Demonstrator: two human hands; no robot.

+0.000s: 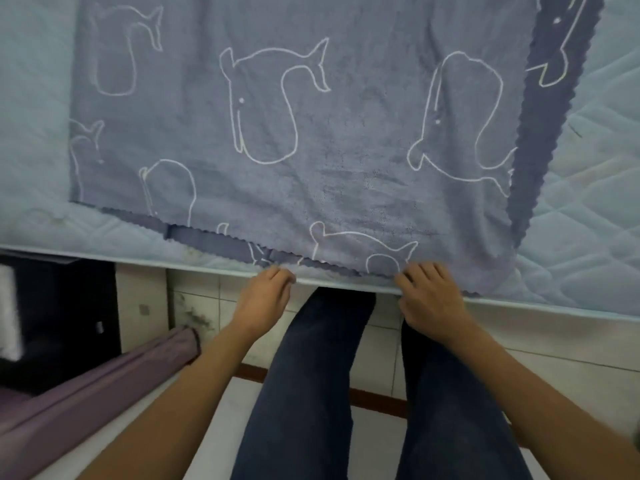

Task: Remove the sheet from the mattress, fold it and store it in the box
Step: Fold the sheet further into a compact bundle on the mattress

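A blue-grey sheet (pixel 346 140) with white whale outlines lies folded over itself on the pale quilted mattress (pixel 588 202). Its zigzag-cut near edge runs along the mattress front edge. My left hand (pixel 265 299) pinches that near edge with curled fingers at the mattress rim. My right hand (pixel 427 296) grips the sheet's near edge further right, fingers curled over the rim. A darker underside strip of the sheet (pixel 540 140) shows on the right. No box is clearly identifiable.
My legs in dark trousers (pixel 325 375) stand against the mattress on a white tiled floor (pixel 374 341). A dark piece of furniture (pixel 59 323) sits at lower left, with purple fabric (pixel 97 386) lying beside it.
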